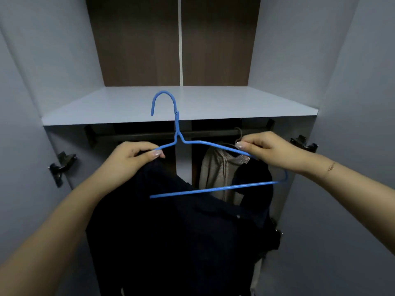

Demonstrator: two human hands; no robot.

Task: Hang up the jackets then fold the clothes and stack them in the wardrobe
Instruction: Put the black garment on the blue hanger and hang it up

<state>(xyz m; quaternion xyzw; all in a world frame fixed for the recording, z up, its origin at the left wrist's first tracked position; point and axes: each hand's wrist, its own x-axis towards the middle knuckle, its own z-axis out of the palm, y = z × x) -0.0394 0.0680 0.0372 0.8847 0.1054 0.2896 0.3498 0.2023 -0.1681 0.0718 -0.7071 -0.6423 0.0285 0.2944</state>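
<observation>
**Blue hanger and dark jacket held up at the open wardrobe**

A person stood before the wardrobe (70,60) with both arms raised. The left hand (136,155) pinched the left shoulder of a blue hanger (213,190) together with the edge of a dark jacket (171,231), thumb and fingers curled tight on wire and cloth. The right hand (260,147) pinched the hanger's right shoulder, its grip closed on the wire where the jacket's other edge rose to meet it. A thin bracelet (330,167) sat on the right wrist.

The hanger stood upright, its hook (163,101) showing in front of the shelf (106,110) and above the rail (139,134). Its bottom bar lay bare across the front of the jacket, tilted up towards the right. The jacket draped down from both hands and filled the lower middle of the view; whether the hanger's left shoulder sat inside the cloth could not be told.

Behind, a striped jacket (215,169) hung from the rail on a grey hanger (238,135), on the right side of the wardrobe, just behind the right hand. Dark hinges (62,165) showed on the inner walls at both sides.
</observation>
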